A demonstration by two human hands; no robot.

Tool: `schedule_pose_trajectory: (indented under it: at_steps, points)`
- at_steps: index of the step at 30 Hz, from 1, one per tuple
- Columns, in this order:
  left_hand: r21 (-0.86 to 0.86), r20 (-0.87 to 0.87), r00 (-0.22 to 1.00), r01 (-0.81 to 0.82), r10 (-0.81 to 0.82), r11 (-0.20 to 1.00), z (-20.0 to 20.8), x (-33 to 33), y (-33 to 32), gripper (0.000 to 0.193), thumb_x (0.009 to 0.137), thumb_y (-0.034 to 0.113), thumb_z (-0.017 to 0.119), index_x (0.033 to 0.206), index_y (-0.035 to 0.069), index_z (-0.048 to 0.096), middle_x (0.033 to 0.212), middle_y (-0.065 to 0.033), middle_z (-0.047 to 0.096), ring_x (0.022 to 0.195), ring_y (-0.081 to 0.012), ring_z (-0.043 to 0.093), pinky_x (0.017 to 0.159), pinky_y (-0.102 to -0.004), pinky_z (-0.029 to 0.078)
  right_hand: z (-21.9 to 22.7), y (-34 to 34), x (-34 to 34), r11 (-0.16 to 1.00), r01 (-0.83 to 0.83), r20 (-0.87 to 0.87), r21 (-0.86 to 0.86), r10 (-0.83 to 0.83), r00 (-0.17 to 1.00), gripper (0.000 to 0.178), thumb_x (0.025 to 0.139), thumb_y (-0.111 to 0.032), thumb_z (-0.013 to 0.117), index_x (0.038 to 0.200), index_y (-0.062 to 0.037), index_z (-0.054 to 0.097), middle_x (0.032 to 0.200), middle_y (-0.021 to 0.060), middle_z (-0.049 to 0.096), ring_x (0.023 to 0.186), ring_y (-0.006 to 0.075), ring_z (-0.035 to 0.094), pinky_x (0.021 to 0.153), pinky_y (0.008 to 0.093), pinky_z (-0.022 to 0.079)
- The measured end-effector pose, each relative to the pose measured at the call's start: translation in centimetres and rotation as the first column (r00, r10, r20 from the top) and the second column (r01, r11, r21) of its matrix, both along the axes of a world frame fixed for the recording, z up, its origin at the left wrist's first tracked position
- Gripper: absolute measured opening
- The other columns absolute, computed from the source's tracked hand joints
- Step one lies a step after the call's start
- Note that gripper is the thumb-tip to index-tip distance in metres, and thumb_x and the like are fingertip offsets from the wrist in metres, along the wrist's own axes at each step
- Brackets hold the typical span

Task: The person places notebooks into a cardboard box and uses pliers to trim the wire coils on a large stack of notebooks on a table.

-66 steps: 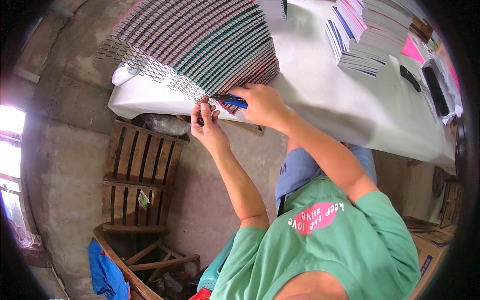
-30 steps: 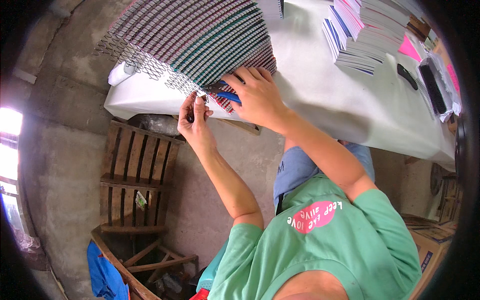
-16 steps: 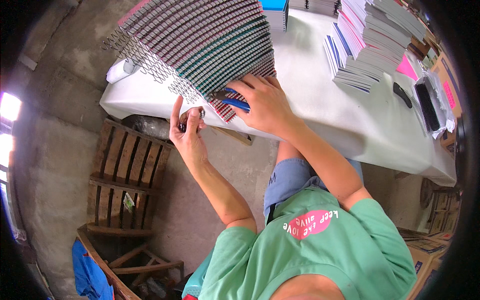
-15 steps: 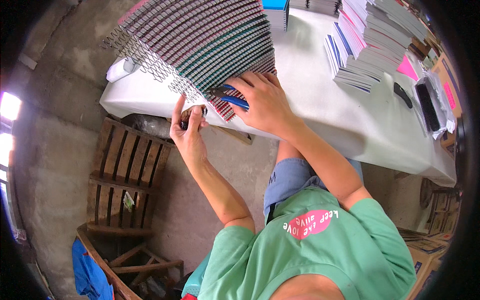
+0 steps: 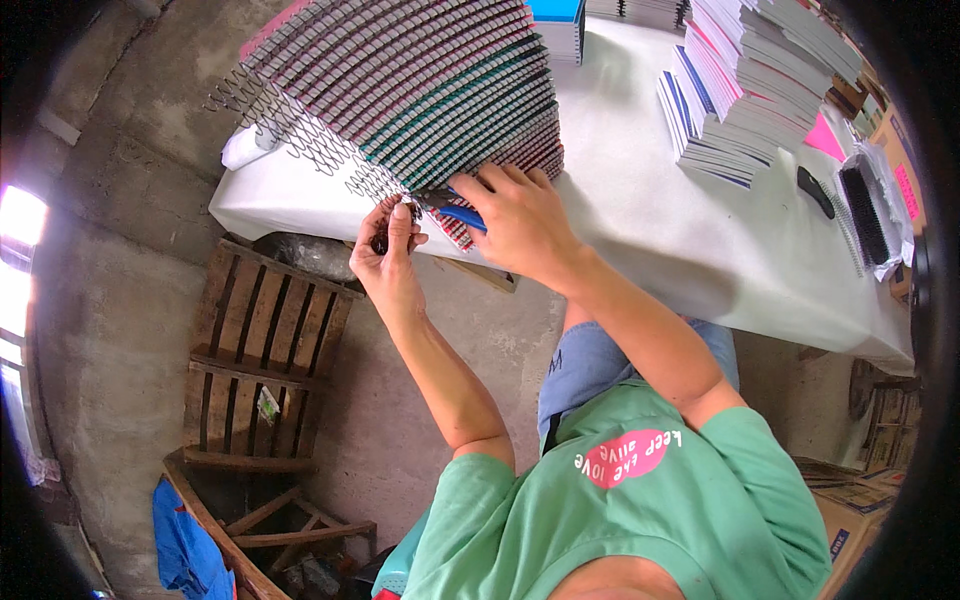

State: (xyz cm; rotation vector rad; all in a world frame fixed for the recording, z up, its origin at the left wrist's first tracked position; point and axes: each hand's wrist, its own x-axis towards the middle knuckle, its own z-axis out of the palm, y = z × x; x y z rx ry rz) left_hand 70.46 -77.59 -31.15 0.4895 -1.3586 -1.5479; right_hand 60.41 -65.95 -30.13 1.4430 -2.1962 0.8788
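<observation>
Notebook pile, wire-bound (image 5: 450, 90), sits toward L end of white-covered table (image 5: 640, 210), loose wire ends (image 5: 290, 130) poking out its near-L side. R hand (image 5: 525, 225) grips blue-handled pliers (image 5: 462, 215), tips nr pile's near corner. L hand (image 5: 388, 255), just beside tips, curled round dk. wire bits (image 5: 379, 241).

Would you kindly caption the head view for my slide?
Right hand holds blue-handled pliers by spiral-bound notebooks; left hand near protruding wires.
</observation>
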Motion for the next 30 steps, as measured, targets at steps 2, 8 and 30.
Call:
schedule_pose_trajectory:
  at_steps: [2, 8, 30]
  points:
    - [-0.019, 0.030, 0.999, -0.027, 0.028, 0.999, 0.2, -0.2, 0.3, 0.023, 0.085, 0.011, 0.066, 0.100, -0.005, 0.061, 0.083, -0.0078, 0.064, 0.063, -0.0081, 0.053, 0.056, -0.0200, 0.043, -0.7, -0.1, -0.7, 0.997, -0.063, 0.135, -0.042, 0.068, 0.988, 0.038, 0.066, -0.016, 0.071, 0.102, -0.0132, 0.060, 0.088, 0.0063, 0.058, 0.084, 0.0243, 0.058, 0.073, 0.0388, 0.044]
    - [-0.123, 0.011, 0.998, -0.065, 0.067, 0.990, 0.9, 1.2, 0.2, 0.033, 0.083, 0.012, 0.067, 0.111, -0.004, 0.060, 0.081, -0.0063, 0.063, 0.062, -0.0075, 0.053, 0.055, -0.0200, 0.044, 0.1, 1.0, -0.4, 0.997, -0.031, 0.117, -0.067, 0.039, 0.992, 0.038, 0.067, -0.018, 0.071, 0.103, -0.0131, 0.060, 0.088, 0.0047, 0.057, 0.087, 0.0225, 0.057, 0.082, 0.0409, 0.042]
    - [-0.093, 0.050, 0.998, 0.033, -0.029, 0.995, 1.3, 0.8, -0.3, 0.022, 0.086, 0.011, 0.064, 0.101, -0.006, 0.062, 0.083, -0.0070, 0.062, 0.065, -0.0087, 0.052, 0.057, -0.0211, 0.043, 0.8, 0.3, 0.4, 0.995, 0.051, -0.044, -0.091, -0.055, 0.998, 0.042, 0.066, -0.017, 0.071, 0.106, -0.0144, 0.059, 0.092, 0.0049, 0.055, 0.089, 0.0244, 0.056, 0.076, 0.0411, 0.043]
